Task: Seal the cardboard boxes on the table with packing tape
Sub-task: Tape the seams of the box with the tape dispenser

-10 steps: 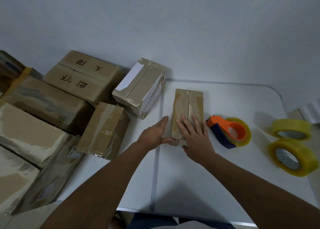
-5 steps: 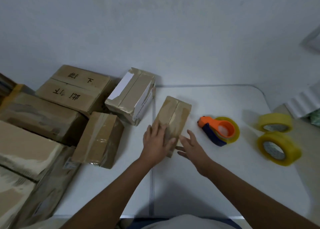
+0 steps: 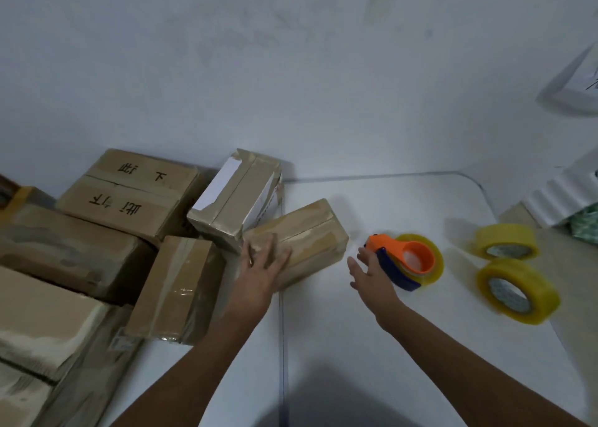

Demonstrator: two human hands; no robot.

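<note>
- The small cardboard box (image 3: 301,232) lies flat on the white bench (image 3: 372,345), turned at a slant, its long top seam under glossy tape that looks wrinkled and dull in patches.
- My left hand (image 3: 262,264) rests on the box's near end, fingers (image 3: 270,243) straight and slightly spread, palm down on the tape; nothing is gripped.
- My right hand (image 3: 372,273) is over the bench just beside the tape dispenser (image 3: 401,261), fingers loosely spread and holding nothing; whether the fingertips touch its blue body I cannot tell.
- The dispenser is hard plastic, orange on top and dark blue below, with a yellowish clear roll around its hub.
- The box's far left corner touches or nearly touches a taped box with a white label (image 3: 234,200); another taped box (image 3: 173,284) lies just left of my left wrist.
- More brown boxes (image 3: 129,190) crowd the left side, some stacked and blurred.
- Two round yellow tape rolls (image 3: 506,240) (image 3: 517,289) lie near the bench's right edge, well apart from the box.
- Bare white bench stretches between my forearms to the near edge, split by a thin seam (image 3: 283,345).
</note>
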